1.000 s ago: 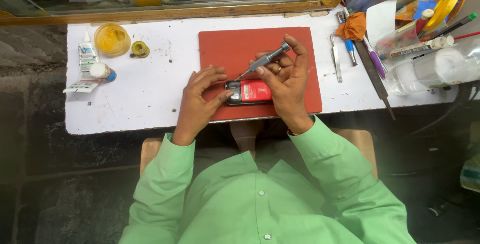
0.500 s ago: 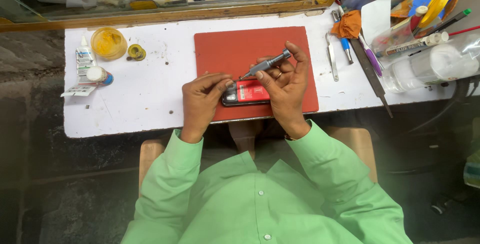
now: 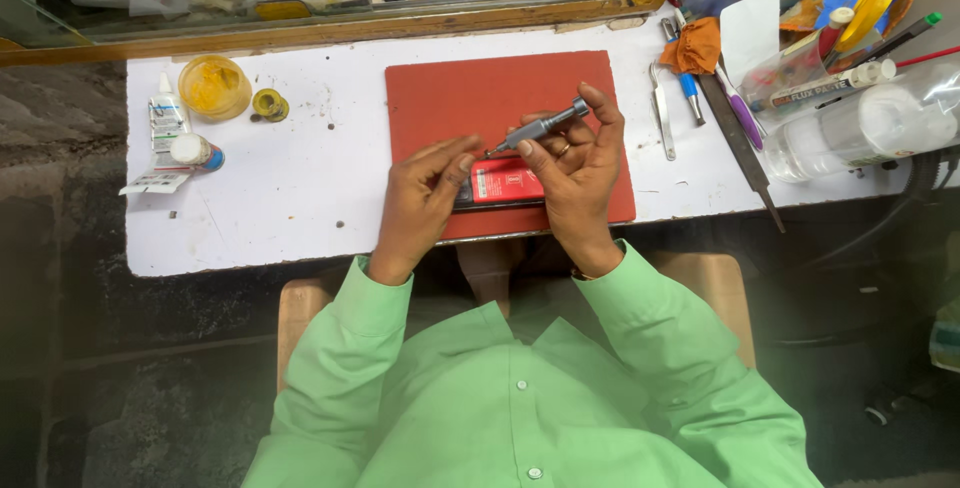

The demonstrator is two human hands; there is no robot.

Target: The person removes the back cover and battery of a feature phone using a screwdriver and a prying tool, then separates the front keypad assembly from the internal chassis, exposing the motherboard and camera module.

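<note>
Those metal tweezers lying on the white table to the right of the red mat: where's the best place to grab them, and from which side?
Grip the tweezers around the middle of their shaft, coming straight down from above. They lie flat, running roughly away from the person, with bare table on their left between them and the red mat. The blue-handled tool lies close on the right, so pinch across the narrow width.

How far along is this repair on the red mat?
Done: the phone lies opened on the red mat, its red inside showing. In hand: the right hand sets a grey screwdriver to it while the left hand steadies it. Left: closing it.
</note>
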